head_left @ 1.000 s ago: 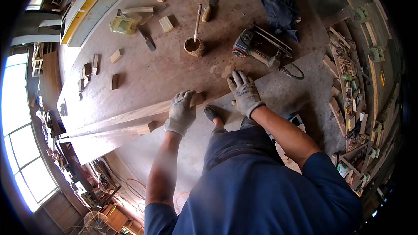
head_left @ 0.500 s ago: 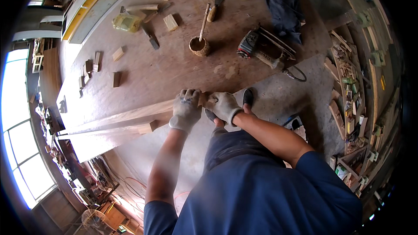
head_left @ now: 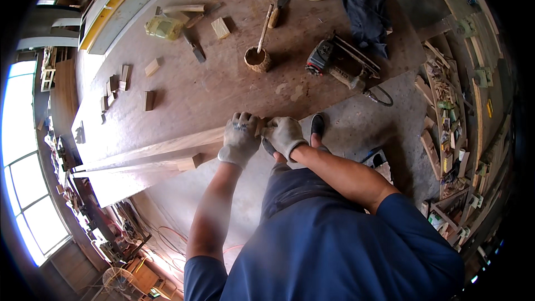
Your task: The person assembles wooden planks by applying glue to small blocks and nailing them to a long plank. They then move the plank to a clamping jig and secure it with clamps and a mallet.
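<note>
Two long wooden pieces lie along the near edge of the workbench. My gloved left hand (head_left: pixel 239 139) is wrapped over the right end of the farther wooden piece (head_left: pixel 161 147), its knuckles on top. Close beside it, my gloved right hand (head_left: pixel 285 135) is closed at the tip of that same end, fingers curled inward. Whatever sits in the right fingers is hidden by the glove. The nearer wooden piece (head_left: pixel 186 163) has its squared end just left of my left wrist; neither hand touches it.
On the brown workbench (head_left: pixel 206 89) stand a woven cup (head_left: pixel 258 60) with a stick in it, a nail gun (head_left: pixel 334 67), a scraper (head_left: pixel 280 10), a plastic bottle (head_left: pixel 163 28) and several wood blocks (head_left: pixel 153 67). Dark cloth (head_left: pixel 365 8) hangs by the right edge. Scrap wood (head_left: pixel 446 111) fills the right side.
Both hands stay at the wood's end. My right hand has shifted very slightly toward me, with its wrist turned a little. The bench things lie as before.
</note>
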Available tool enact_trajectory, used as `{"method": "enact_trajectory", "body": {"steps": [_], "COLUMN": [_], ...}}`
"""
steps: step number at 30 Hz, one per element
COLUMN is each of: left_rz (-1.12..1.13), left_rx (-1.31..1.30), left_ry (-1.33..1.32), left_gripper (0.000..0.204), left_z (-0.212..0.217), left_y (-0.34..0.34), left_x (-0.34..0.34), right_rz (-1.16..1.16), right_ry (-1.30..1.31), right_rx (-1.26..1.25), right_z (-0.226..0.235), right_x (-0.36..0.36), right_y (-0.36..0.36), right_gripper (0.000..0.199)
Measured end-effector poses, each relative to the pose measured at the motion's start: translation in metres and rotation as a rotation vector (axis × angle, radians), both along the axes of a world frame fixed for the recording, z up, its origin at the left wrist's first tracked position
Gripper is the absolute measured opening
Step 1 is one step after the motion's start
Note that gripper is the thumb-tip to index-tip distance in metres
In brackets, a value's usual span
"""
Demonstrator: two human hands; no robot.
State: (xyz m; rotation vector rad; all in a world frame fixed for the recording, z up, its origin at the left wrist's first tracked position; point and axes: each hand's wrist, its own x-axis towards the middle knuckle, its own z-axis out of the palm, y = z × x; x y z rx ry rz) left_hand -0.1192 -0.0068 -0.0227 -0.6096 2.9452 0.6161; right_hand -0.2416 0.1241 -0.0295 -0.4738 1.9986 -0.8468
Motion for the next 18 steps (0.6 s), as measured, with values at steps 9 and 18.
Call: {"method": "enact_trajectory", "body": {"steps": [9,18], "left_rz": [-0.001,0.0], "left_rx": [-0.013,-0.011], "left_ry": [-0.063,-0.04], "left_gripper": [0.044,0.041], "left_z": [0.0016,-0.0007], "left_y": [-0.0002,-0.0005], "left_x": [-0.0037,-0.0046], "right_rz": [0.012,0.03], "right_ry": [-0.015,-0.015], "right_rx": [0.016,0.033], "right_z": [0.0032,0.0036], "right_x": [-0.0015,-0.0043], "right_y": [-0.0019,-0.0037], "right_gripper": [0.034,0.037]}}
